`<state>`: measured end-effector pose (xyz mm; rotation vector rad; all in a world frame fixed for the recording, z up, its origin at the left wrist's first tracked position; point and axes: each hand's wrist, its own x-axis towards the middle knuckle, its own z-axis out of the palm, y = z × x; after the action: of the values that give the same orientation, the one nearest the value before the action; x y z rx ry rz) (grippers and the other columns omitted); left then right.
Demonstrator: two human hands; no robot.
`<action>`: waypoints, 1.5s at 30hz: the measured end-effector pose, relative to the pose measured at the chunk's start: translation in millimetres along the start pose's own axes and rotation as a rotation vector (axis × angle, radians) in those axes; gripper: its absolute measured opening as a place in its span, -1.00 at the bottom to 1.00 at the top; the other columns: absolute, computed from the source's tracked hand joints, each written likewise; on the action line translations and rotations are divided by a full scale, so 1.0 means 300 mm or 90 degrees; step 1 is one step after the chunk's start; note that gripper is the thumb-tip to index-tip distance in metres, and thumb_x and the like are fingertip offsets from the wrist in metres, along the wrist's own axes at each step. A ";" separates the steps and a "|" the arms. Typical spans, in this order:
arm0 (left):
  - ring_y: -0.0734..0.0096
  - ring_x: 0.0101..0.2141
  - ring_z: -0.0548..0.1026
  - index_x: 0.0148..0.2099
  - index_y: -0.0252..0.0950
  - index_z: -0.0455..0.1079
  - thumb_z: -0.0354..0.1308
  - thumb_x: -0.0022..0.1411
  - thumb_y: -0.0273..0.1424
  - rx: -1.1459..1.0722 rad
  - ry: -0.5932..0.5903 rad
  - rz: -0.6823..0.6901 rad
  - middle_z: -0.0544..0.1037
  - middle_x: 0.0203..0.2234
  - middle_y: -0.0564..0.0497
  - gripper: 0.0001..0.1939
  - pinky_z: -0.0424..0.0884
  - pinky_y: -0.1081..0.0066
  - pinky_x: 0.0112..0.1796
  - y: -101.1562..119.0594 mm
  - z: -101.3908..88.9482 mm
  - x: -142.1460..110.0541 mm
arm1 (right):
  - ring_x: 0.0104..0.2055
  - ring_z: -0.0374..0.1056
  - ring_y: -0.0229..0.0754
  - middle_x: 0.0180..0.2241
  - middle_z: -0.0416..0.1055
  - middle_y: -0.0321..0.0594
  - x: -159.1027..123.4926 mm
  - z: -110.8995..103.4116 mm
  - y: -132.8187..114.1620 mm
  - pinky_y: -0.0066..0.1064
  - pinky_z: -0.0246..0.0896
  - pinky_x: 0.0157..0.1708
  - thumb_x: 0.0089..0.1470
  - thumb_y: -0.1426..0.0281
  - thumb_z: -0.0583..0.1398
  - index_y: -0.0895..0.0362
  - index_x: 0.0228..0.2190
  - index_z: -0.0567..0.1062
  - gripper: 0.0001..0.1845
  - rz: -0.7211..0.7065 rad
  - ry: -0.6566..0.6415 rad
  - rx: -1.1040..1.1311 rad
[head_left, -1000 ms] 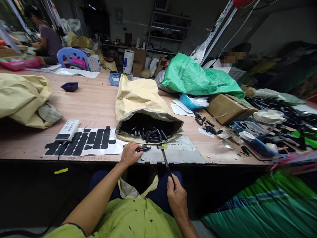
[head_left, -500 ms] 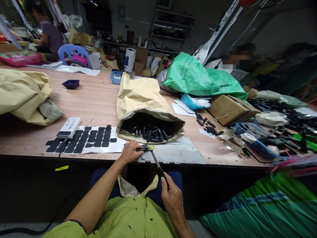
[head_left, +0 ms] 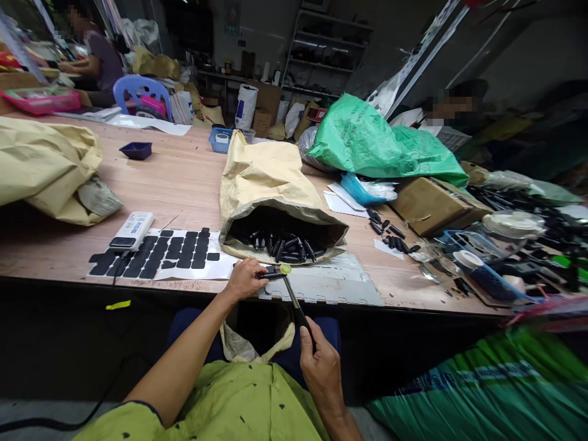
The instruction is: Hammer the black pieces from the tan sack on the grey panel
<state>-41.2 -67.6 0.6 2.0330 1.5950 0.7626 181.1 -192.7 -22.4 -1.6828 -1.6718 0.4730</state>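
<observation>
My left hand [head_left: 247,279] is closed on a black piece [head_left: 274,274], held down on a grey sheet [head_left: 321,285] at the table's front edge. In my right hand [head_left: 320,361] is a small hammer [head_left: 296,306], gripped by its black handle. Its yellow-green head touches or sits just over the end of the black piece; I cannot tell which. Right behind my hands lies a beige sack [head_left: 271,171], its mouth facing me. Several shiny black cylindrical parts [head_left: 287,248] show inside that mouth.
Left of the sack, a white device [head_left: 132,231] stands beside black squares on white paper [head_left: 202,269]. Another beige sack [head_left: 41,165] lies further left. To the right are loose black parts [head_left: 390,236], a cardboard box [head_left: 436,205] and a green bag [head_left: 372,138].
The view has shifted slightly, so the table things sit a little further right. Both hands keep their grips, and the hammer head stays at the black piece's end.
</observation>
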 end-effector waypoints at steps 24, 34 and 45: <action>0.33 -0.28 0.38 -0.27 -0.20 0.56 0.29 0.03 -0.35 0.013 -0.017 0.017 0.50 -0.41 0.06 -0.84 0.24 0.32 -0.19 0.010 -0.006 -0.011 | -0.74 0.01 -0.39 -0.65 0.18 -0.49 0.025 0.038 0.166 -0.53 -0.04 -0.78 -0.02 -0.21 0.09 0.14 -0.22 0.41 -0.32 0.383 -0.045 0.413; 0.29 -0.17 0.35 -0.34 -0.18 0.53 0.37 -0.09 -0.36 -0.018 -0.057 0.191 0.45 -0.23 0.03 -0.82 0.17 0.25 -0.10 0.071 0.025 -0.151 | -0.76 0.02 -0.41 -0.67 0.19 -0.49 0.026 0.036 0.177 -0.54 -0.04 -0.80 -0.07 -0.24 0.13 0.15 -0.29 0.41 -0.31 0.377 -0.061 0.476; 0.39 -0.34 0.43 -0.23 -0.27 0.48 0.19 0.16 -0.30 -0.032 0.139 -0.124 0.46 -0.40 0.02 -0.83 0.32 0.41 -0.27 0.122 0.061 0.066 | -0.76 0.01 -0.43 -0.67 0.18 -0.50 0.029 0.044 0.180 -0.55 -0.03 -0.81 -0.07 -0.26 0.11 0.14 -0.30 0.40 -0.30 0.362 -0.060 0.474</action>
<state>1.2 -57.2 13.6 1.7772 1.8414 0.9657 211.2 -176.7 -67.4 -1.5248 -0.8535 1.2790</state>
